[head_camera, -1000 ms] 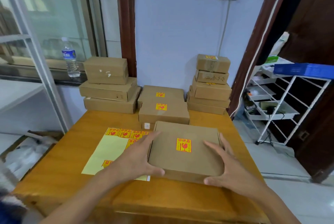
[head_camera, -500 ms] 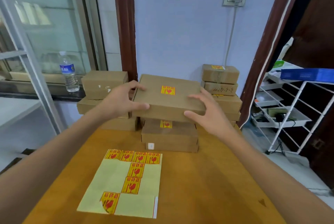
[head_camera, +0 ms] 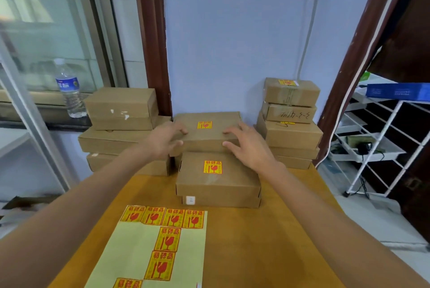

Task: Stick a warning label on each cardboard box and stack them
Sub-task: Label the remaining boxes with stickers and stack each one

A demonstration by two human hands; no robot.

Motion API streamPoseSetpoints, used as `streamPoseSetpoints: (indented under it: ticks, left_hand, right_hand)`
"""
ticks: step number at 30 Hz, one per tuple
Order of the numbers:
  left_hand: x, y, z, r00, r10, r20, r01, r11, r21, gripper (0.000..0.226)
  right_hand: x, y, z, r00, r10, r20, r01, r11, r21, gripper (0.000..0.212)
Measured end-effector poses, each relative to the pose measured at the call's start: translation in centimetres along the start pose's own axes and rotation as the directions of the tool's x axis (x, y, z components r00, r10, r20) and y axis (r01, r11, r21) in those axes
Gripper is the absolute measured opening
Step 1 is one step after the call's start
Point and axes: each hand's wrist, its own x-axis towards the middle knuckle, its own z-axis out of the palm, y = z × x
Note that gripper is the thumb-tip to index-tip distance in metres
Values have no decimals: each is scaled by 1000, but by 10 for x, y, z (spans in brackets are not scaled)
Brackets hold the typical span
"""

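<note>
A flat cardboard box (head_camera: 215, 137) with a yellow-and-red warning label (head_camera: 204, 124) rests on the rear middle pile against the wall. My left hand (head_camera: 166, 140) holds its front left corner and my right hand (head_camera: 246, 145) its front right corner, fingers on top, thumbs on the front face. In front of it sits another labelled box (head_camera: 216, 185), on top of one more box. A yellow backing sheet (head_camera: 130, 252) with several warning labels lies on the near left of the wooden table (head_camera: 260, 241).
A stack of plain boxes (head_camera: 121, 106) stands at the back left, and a taller stack (head_camera: 292, 113) at the back right. A water bottle (head_camera: 69, 90) stands on the window ledge. A white wire rack (head_camera: 377, 143) is right of the table.
Both hands carried the labelled box up from the near table and away from me, then set it down on the rear middle pile. The label sheet is now uncovered.
</note>
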Motion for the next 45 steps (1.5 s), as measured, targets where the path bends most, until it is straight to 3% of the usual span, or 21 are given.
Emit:
streamPoseSetpoints:
  ticks: [4,6,8,9,11,13,15,19,21,24,27,29,31,33,35,41,45]
  left_hand:
    - [-5,6,7,1000,13,-15,-13,998,54,35]
    - [-22,11,7,981,17,-194,-34,996,-84,38]
    - [-54,29,8,896,-213,-389,54,923,-380,34]
    - [-70,38,10,855,-352,-380,118,847,-518,31]
    - [-94,45,25,833,-532,-150,257,613,-747,31]
    - [-106,46,43,832,-530,166,380,325,-866,52]
    - [-112,53,59,829,-462,315,450,215,-867,77]
    - [-118,84,67,872,-356,335,410,160,-898,93]
    - [-121,90,66,869,-364,335,413,161,-896,105]
    - [-128,94,66,865,-380,328,401,129,-907,118]
    - [-142,107,48,873,-382,303,378,137,-916,119]
    - [-149,118,26,891,-361,276,362,197,-911,104]
    - [-149,122,1,906,-356,228,330,259,-908,65]
    - [-138,122,-27,921,-349,171,294,338,-894,47]
    - [-119,119,-53,935,-330,131,267,408,-873,68]
    - [-37,87,-85,927,-360,107,254,390,-885,90]
    - [7,66,-69,931,-346,114,247,371,-895,97]
  right_hand:
    - [-15,14,12,999,20,46,-23,998,63,44]
    - [-24,7,1,997,69,14,-71,980,184,49]
    - [-44,1,-8,981,174,-86,-138,936,324,48]
    - [-58,1,-11,959,254,-125,-196,914,356,48]
    - [-89,0,-13,916,399,-49,-350,851,392,55]
    - [-113,-8,-12,834,505,220,-541,675,502,70]
    - [-128,-16,-8,747,509,428,-657,464,595,73]
    - [-138,-24,-6,757,537,373,-619,406,672,38]
    - [-139,-27,-8,752,558,350,-609,384,694,36]
    - [-144,-33,-12,732,606,312,-623,408,668,30]
    - [-153,-38,-28,767,600,227,-580,498,645,23]
    - [-153,-42,-49,793,580,188,-548,543,636,23]
    - [-145,-47,-72,818,555,152,-509,575,640,32]
    - [-128,-52,-91,828,548,117,-479,584,655,41]
    - [-103,-60,-108,840,537,82,-446,596,668,46]
    - [-16,-63,-110,842,533,80,-428,572,700,55]
    - [22,-52,-88,833,540,122,-462,555,692,40]
